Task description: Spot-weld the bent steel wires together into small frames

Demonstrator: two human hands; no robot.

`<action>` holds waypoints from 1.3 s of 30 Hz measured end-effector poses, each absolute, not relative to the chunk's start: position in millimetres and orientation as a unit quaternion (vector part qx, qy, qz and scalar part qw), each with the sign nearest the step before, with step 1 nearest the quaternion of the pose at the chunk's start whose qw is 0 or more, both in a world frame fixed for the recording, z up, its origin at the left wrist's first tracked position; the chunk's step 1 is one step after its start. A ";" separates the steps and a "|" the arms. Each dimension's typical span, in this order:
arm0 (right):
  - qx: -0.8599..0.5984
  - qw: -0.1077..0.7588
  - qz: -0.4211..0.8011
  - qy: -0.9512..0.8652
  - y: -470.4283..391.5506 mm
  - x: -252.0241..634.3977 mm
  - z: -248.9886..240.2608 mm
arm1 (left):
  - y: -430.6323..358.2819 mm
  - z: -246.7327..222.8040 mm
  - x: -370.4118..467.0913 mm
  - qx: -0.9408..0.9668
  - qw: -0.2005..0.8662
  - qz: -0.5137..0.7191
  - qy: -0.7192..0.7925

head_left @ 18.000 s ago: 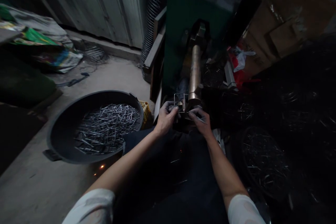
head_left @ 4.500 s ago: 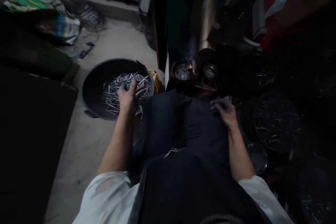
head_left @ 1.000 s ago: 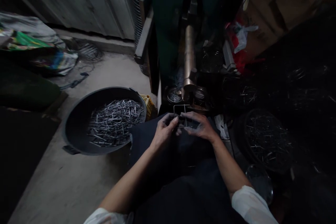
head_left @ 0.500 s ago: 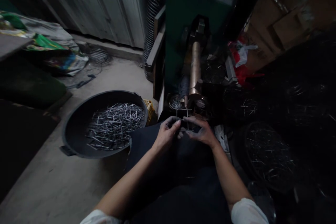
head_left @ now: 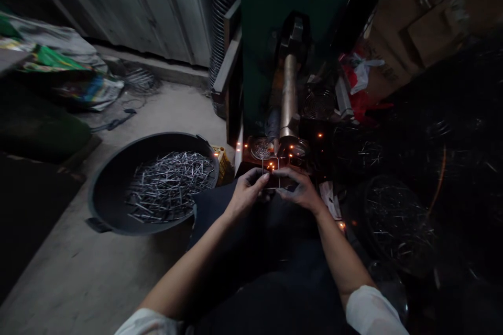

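While sparks (head_left: pixel 271 166) are flying, left hand (head_left: pixel 249 187) and right hand (head_left: pixel 299 188) are pinching wire frame (head_left: pixel 279 181), which is sitting near electrode (head_left: pixel 276 145); pan (head_left: pixel 111 188) of rods (head_left: pixel 171 186) is resting at left.

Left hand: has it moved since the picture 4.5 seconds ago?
Yes. The left hand has moved right, from over the dark basin to near the metal cylinder.

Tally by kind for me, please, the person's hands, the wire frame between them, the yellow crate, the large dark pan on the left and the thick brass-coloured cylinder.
Left hand and right hand: 2
Wire frame: 1
Yellow crate: 1
Large dark pan: 1
Brass-coloured cylinder: 1
Total: 6
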State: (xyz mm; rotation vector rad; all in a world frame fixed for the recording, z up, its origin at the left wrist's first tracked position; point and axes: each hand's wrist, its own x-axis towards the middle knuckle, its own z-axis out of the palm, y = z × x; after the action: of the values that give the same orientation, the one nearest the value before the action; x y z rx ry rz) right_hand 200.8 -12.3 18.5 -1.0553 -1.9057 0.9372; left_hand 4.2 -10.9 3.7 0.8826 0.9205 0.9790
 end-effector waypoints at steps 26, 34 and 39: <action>-0.532 0.503 0.433 -0.525 34.0 191.5 5.7 | 55.0 14.7 16.0 0.391 0.654 0.484 0.431; -0.527 0.521 0.430 -0.515 43.2 188.9 -0.2 | 65.9 3.0 19.2 0.368 0.658 0.503 0.423; -0.539 0.525 0.422 -0.505 38.7 194.2 1.2 | 62.6 7.0 19.7 0.392 0.634 0.507 0.433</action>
State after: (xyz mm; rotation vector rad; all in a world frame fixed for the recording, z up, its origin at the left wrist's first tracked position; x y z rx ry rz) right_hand 194.2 38.7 1.2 -1.2906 -1.2089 1.0108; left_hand 19.7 62.6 7.0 0.8962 0.9912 1.1595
